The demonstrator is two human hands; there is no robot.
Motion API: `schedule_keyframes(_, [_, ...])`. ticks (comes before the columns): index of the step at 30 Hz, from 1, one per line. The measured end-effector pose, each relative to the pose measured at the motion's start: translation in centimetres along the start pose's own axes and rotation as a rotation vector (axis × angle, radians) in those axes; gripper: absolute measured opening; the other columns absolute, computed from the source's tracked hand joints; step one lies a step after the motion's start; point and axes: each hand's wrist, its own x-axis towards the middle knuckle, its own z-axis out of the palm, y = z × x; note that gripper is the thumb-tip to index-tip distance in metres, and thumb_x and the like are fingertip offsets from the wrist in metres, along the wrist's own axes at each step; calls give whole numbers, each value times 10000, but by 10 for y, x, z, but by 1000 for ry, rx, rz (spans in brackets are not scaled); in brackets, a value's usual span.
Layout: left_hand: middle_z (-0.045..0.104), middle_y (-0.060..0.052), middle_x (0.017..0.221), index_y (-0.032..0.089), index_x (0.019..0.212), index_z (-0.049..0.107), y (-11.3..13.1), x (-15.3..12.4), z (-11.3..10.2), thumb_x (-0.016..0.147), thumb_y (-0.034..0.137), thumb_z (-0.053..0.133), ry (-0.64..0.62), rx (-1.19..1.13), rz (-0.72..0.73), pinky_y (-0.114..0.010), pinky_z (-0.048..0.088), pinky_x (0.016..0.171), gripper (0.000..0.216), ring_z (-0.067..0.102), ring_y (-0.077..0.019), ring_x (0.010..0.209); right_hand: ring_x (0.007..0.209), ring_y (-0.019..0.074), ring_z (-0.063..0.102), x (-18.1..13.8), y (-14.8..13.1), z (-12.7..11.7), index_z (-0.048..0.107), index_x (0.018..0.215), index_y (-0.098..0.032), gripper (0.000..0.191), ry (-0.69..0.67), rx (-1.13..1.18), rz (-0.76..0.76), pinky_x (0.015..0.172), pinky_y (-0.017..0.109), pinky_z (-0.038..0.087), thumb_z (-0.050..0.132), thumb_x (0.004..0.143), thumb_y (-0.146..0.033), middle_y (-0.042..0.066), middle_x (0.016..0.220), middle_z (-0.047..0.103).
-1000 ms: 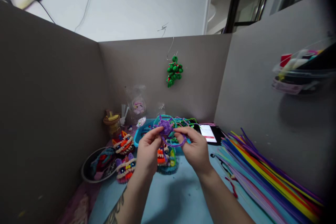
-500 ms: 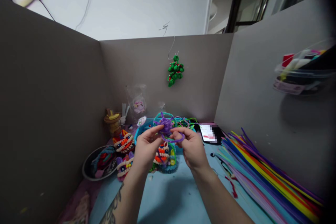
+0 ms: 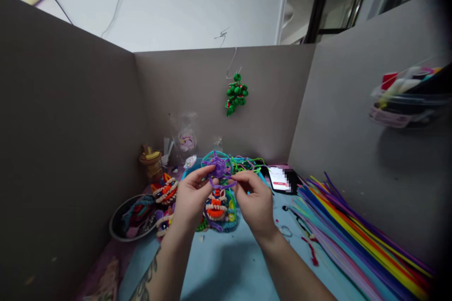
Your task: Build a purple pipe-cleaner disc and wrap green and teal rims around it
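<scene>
A woven purple pipe-cleaner piece (image 3: 219, 166), with stems sticking out around it, is held up above the table. My left hand (image 3: 193, 193) pinches its left edge between thumb and fingers. My right hand (image 3: 254, 197) pinches one of its purple stems, which curves across below the woven part. Behind and beneath the hands sits an orange and cream pipe-cleaner figure (image 3: 216, 207). Similar figures, one of them an orange piece (image 3: 165, 190), stand to the left of my left hand.
Long pipe cleaners (image 3: 356, 230) in many colours lie along the right side. A phone (image 3: 279, 178) rests at the back right. A metal bowl (image 3: 115, 230) of materials stands left, near a brown cup (image 3: 151, 164). A green ornament (image 3: 236, 95) hangs on the back partition (image 3: 176, 84).
Both hands have shifted slightly left with the purple piece. My right hand has moved away from the woven part, and the stem's loop now lies flatter.
</scene>
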Motion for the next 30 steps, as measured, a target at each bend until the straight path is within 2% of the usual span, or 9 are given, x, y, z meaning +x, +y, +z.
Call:
schedule_keyframes(4, [757, -47, 842, 179, 895, 756, -2, -1, 1, 585, 176, 823, -64, -50, -32, -211, 530, 685, 317, 665, -129, 731, 735, 147, 573, 2, -5, 2, 666, 725, -202, 144, -6, -26, -44, 658, 273, 476, 593, 743, -78, 13, 774, 565])
schedule_keyframes(9, [756, -37, 854, 186, 873, 756, -3, 1, -2, 576, 174, 828, -5, -35, 3, -202, 527, 689, 305, 663, -124, 742, 798, 165, 557, 2, -8, 1, 679, 850, -210, 184, 34, -199, -181, 727, 311, 484, 598, 749, -79, 23, 837, 524])
schedule_keyframes(13, [756, -38, 879, 190, 892, 753, -2, 0, -2, 594, 184, 819, 1, -5, 27, -206, 525, 709, 306, 664, -129, 769, 806, 179, 555, 0, -5, 0, 672, 829, -210, 146, 62, -291, -307, 760, 342, 482, 581, 793, -101, 34, 828, 525])
schedule_keyframes(20, [751, -71, 926, 171, 952, 741, -1, -5, 3, 571, 156, 815, -94, -14, 1, -260, 541, 747, 388, 676, -181, 831, 763, 171, 543, -1, -4, 4, 670, 806, -205, 166, 73, -290, -275, 707, 329, 486, 555, 798, -85, 33, 795, 523])
schedule_keyframes(25, [756, -66, 911, 164, 934, 741, -2, -3, 3, 609, 160, 777, -8, 60, 46, -265, 539, 752, 327, 683, -181, 823, 797, 178, 554, -3, -5, 7, 684, 879, -213, 193, 66, -321, -289, 727, 330, 494, 551, 808, -94, 44, 825, 546])
schedule_keyframes(28, [754, -55, 922, 174, 971, 735, -4, -4, 1, 665, 152, 727, 45, 163, 108, -268, 529, 781, 307, 680, -177, 843, 816, 183, 558, -4, -5, 6, 667, 970, -207, 236, 71, -331, -371, 746, 345, 500, 563, 801, -80, 54, 858, 569])
schedule_keyframes(30, [750, -59, 945, 171, 977, 735, -6, -5, 1, 675, 141, 711, 61, 207, 142, -283, 522, 815, 304, 677, -188, 878, 795, 180, 556, -4, -6, 5, 670, 940, -214, 227, 45, -330, -420, 735, 349, 502, 561, 803, -70, 49, 836, 586])
